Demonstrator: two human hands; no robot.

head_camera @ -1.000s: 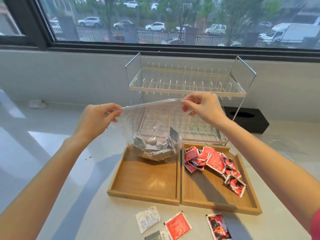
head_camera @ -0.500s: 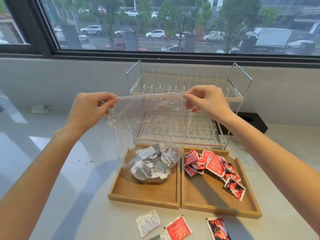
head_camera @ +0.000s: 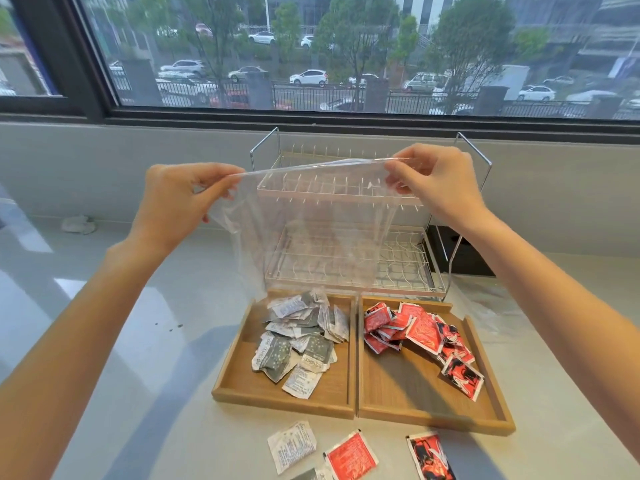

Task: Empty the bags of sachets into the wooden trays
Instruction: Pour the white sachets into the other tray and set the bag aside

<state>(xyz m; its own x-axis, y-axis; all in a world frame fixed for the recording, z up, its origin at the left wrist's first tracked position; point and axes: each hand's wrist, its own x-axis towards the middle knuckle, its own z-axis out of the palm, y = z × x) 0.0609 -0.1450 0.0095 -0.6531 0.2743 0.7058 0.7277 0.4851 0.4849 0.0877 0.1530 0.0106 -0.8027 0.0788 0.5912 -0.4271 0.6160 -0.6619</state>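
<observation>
Centre of the frame: clear plastic bag (head_camera: 311, 230) held up by its top corners, hanging empty over the left wooden tray (head_camera: 242, 386). Left hand (head_camera: 176, 202) with its grip pinched shut on the bag's left corner, right hand (head_camera: 440, 181) with its grip pinched shut on the right corner. Grey and white sachets (head_camera: 301, 337) heaped in the left tray, red sachets (head_camera: 415, 334) spread across the right wooden tray (head_camera: 415, 403), both trays touching side by side on the pale counter (head_camera: 156, 358). Wire dish rack (head_camera: 398, 268) just behind the trays, seen partly through the bag. Bottom of the frame, a few loose sachets (head_camera: 349, 455) on the counter in front of the trays. Window (head_camera: 346, 53) along the top with parked cars outside.
</observation>
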